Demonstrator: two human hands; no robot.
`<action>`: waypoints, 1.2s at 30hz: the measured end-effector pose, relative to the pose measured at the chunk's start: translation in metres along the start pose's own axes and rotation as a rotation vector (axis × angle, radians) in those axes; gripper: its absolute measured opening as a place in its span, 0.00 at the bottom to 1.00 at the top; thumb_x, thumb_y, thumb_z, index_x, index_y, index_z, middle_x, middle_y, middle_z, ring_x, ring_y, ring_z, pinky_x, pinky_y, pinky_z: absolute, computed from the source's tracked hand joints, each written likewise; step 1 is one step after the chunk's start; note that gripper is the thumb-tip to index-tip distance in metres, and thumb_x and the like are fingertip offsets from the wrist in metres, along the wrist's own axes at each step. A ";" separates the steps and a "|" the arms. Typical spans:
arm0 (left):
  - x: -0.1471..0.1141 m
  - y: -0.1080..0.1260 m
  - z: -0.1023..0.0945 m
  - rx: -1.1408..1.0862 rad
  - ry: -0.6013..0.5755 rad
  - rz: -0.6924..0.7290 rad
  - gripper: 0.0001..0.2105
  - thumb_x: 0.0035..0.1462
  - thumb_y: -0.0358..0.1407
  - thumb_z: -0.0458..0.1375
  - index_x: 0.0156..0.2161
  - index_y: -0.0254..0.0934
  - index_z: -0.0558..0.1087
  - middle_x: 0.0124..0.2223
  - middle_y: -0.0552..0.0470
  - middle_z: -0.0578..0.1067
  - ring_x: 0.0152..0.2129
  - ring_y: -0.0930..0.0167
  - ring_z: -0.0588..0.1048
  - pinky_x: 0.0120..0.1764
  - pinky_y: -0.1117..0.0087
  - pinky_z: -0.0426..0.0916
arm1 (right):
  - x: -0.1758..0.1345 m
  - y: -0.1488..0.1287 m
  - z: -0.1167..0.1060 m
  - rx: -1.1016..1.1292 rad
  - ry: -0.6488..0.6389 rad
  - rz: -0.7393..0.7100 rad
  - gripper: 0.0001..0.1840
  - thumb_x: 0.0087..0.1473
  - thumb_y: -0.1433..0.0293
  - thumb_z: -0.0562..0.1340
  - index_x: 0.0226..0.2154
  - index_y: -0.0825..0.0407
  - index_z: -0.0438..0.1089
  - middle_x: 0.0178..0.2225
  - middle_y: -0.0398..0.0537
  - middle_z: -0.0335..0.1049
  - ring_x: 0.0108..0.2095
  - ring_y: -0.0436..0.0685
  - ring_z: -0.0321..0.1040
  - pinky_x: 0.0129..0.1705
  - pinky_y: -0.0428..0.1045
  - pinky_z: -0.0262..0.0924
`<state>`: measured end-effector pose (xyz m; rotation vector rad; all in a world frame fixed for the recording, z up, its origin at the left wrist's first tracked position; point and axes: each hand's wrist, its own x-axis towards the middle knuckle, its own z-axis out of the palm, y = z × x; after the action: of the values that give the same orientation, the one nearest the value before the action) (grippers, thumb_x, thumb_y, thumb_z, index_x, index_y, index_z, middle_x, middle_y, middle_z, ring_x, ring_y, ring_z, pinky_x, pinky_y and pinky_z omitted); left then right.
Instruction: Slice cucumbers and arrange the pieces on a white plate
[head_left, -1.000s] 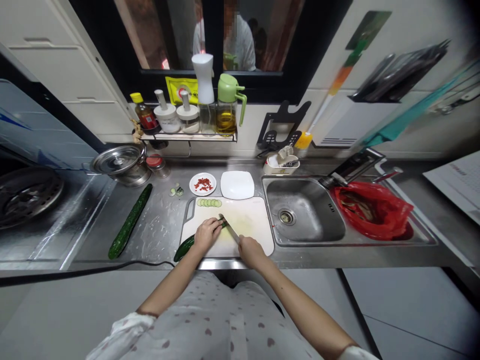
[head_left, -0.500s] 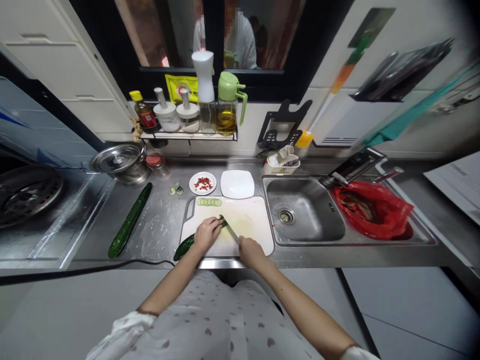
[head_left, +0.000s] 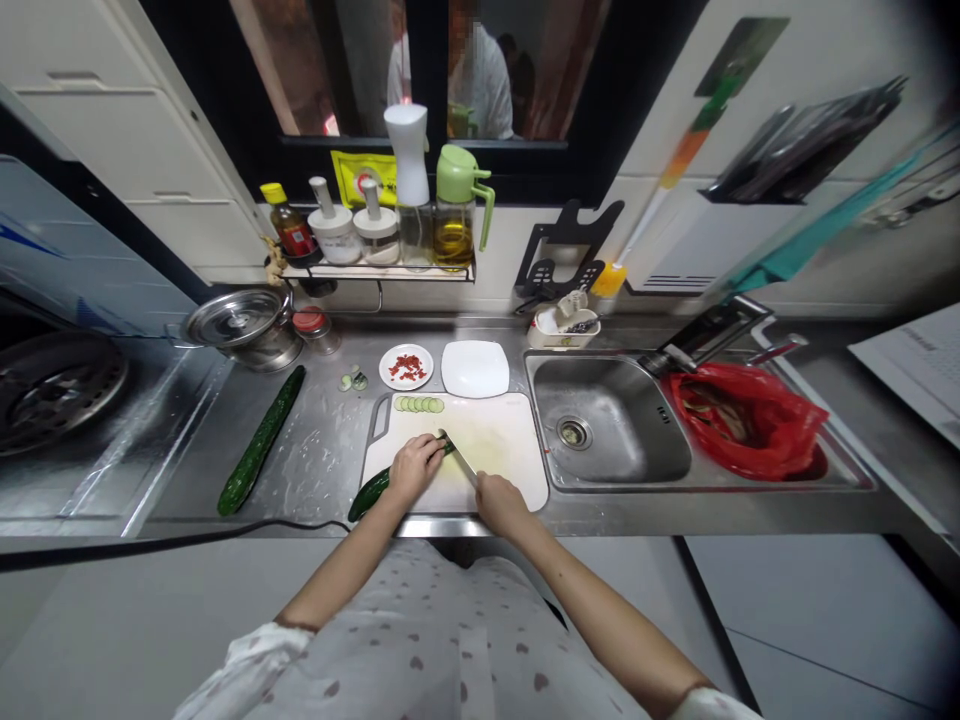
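Note:
On a white cutting board [head_left: 510, 440], my left hand [head_left: 415, 468] is closed over a dark green cucumber [head_left: 369, 493], whose near end sticks out toward the board's lower left corner. My right hand [head_left: 502, 503] grips a kitchen knife [head_left: 461, 458] by its handle, which the fingers hide. The blade lies at the cucumber's cut end, close by my left fingertips. A row of thin cucumber slices [head_left: 418, 404] rests along the board's upper left. Behind the board are a plate of chopped red pieces [head_left: 407, 368] and a bare white plate [head_left: 475, 368].
A whole cucumber [head_left: 261, 442] lies on the counter at left, with small cucumber scraps [head_left: 353, 379] nearer the board. To the right are the sink [head_left: 611, 430] and a red plastic bag [head_left: 750, 425]. A lidded pot [head_left: 244, 325] and a seasoning rack [head_left: 375, 272] stand at the back.
The knife's handle and my right hand have shifted very slightly left. My left hand stays on the cucumber, and the slices look the same.

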<state>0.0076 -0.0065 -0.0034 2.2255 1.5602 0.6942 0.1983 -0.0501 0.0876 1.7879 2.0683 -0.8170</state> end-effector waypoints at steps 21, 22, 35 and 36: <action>-0.001 0.000 0.000 0.004 0.008 0.003 0.11 0.62 0.36 0.53 0.46 0.42 0.75 0.44 0.50 0.75 0.42 0.70 0.72 0.45 0.68 0.68 | 0.004 0.000 0.010 -0.016 0.002 0.015 0.16 0.58 0.78 0.49 0.45 0.57 0.67 0.40 0.61 0.74 0.44 0.60 0.71 0.40 0.49 0.59; -0.001 0.000 -0.001 0.004 0.011 0.000 0.11 0.62 0.36 0.53 0.46 0.43 0.75 0.44 0.50 0.75 0.42 0.70 0.72 0.45 0.69 0.68 | 0.004 0.000 0.010 -0.017 0.006 0.014 0.16 0.58 0.78 0.49 0.45 0.57 0.67 0.40 0.61 0.74 0.44 0.60 0.71 0.40 0.49 0.59; -0.001 -0.001 0.000 -0.003 0.019 0.016 0.11 0.62 0.37 0.53 0.46 0.43 0.75 0.43 0.50 0.75 0.41 0.70 0.72 0.46 0.69 0.68 | 0.020 -0.007 0.010 -0.013 0.036 -0.010 0.16 0.58 0.78 0.48 0.45 0.57 0.67 0.41 0.60 0.73 0.45 0.60 0.71 0.41 0.49 0.60; 0.000 -0.001 0.000 -0.006 0.019 0.017 0.11 0.62 0.37 0.53 0.46 0.43 0.75 0.43 0.51 0.75 0.41 0.70 0.72 0.46 0.69 0.68 | 0.019 -0.005 0.011 -0.011 0.038 -0.010 0.16 0.59 0.78 0.48 0.45 0.57 0.67 0.41 0.60 0.74 0.45 0.59 0.71 0.41 0.49 0.60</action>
<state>0.0065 -0.0065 -0.0044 2.2364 1.5478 0.7265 0.1879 -0.0417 0.0690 1.8023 2.1032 -0.7781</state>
